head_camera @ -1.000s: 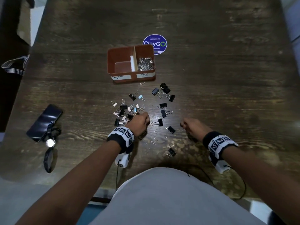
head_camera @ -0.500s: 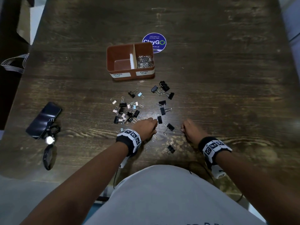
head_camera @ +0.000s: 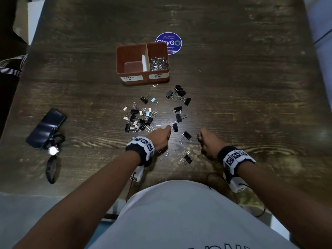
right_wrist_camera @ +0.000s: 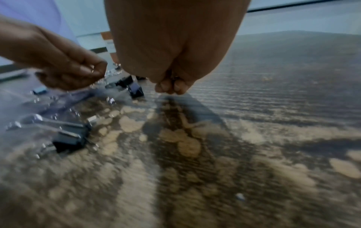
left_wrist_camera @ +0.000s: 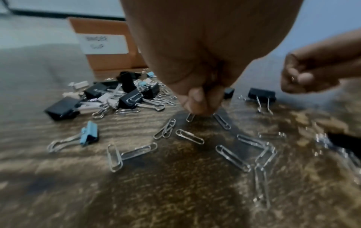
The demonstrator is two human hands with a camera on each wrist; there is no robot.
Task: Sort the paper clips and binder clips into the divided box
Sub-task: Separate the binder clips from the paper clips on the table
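Note:
The brown divided box (head_camera: 119,60) stands mid-table; its right compartment, labelled PAPER CLIP, holds a heap of paper clips (head_camera: 159,62), and the left one, labelled BINDER CLIP, is bare. A pile of binder clips (head_camera: 138,121) lies in front of it, with black binder clips (head_camera: 179,94) scattered to the right. Loose paper clips (left_wrist_camera: 189,136) lie near the front edge. My left hand (head_camera: 162,136) is curled, its fingertips (left_wrist_camera: 197,103) pinching a paper clip (left_wrist_camera: 190,117) against the table. My right hand (head_camera: 206,141) is a fist just to the right, with metal glinting between its fingers (right_wrist_camera: 171,86).
A dark phone (head_camera: 46,128) with a strap and a shiny key fob (head_camera: 53,151) lies at the left. A round blue sticker (head_camera: 168,43) sits behind the box. The table's front edge runs just under my wrists, against my body.
My left hand has moved right, away from the binder clip pile, to the loose paper clips beside a black binder clip. The right hand has barely shifted.

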